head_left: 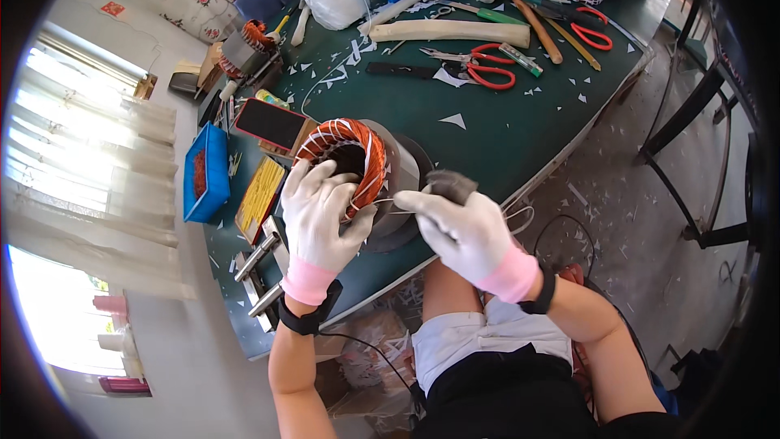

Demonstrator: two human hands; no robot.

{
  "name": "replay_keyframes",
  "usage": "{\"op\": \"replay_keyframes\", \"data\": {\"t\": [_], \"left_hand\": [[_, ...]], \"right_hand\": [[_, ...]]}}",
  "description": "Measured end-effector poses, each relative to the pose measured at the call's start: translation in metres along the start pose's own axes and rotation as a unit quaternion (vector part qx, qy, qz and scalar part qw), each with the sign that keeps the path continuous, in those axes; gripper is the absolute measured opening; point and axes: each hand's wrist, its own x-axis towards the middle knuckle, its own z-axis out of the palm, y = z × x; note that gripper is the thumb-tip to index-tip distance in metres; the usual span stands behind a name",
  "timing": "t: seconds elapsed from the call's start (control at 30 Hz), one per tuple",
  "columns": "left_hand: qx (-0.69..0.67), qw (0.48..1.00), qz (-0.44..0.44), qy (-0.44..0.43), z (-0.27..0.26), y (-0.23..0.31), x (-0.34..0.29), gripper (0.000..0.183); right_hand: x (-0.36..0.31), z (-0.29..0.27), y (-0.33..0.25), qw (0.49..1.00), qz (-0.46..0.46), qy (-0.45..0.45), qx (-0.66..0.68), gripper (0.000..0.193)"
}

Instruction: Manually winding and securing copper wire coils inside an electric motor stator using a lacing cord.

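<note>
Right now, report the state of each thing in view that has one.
Orange winding: partly laced with white
Left hand: gloved, on the winding
Right hand: gloved, at the white cord
Phone: screen dark
Nearer red-handled tool: handles spread apart
Blue tray at left: reddish contents inside

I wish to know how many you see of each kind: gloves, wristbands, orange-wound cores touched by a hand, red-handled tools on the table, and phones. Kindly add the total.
Gloves, on the left hand and right hand: 2
Black wristbands: 2
Orange-wound core touched by a hand: 1
Red-handled tools on the table: 2
Phone: 1
Total: 8
</note>
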Motion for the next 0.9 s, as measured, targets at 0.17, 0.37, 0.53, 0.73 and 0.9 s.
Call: {"op": "replay_keyframes", "data": {"t": [0.17,0.37,0.53,0.73,0.9], "left_hand": [[-0.067,0.996,-0.053,-0.015,0.000,-0.004,0.001,0.039],[0.001,0.995,-0.059,-0.074,-0.005,0.000,0.006,0.036],[0.082,0.982,-0.172,-0.008,0.001,0.011,-0.003,0.085],[0.232,0.942,-0.071,0.230,0.026,0.019,-0.008,0.088],[0.002,0.971,-0.083,0.224,0.021,0.023,-0.014,0.063]], "right_hand": [[0.006,0.047,0.004,0.986,-0.034,-0.012,-0.166,0.053],[-0.016,0.057,-0.001,0.976,0.113,0.144,0.115,0.032],[-0.029,-0.047,0.002,0.611,0.391,-0.521,0.450,0.021],[0.081,0.014,-0.018,0.974,-0.069,-0.134,0.170,0.033],[-0.016,-0.057,0.034,0.960,0.194,-0.155,0.131,0.028]]}}
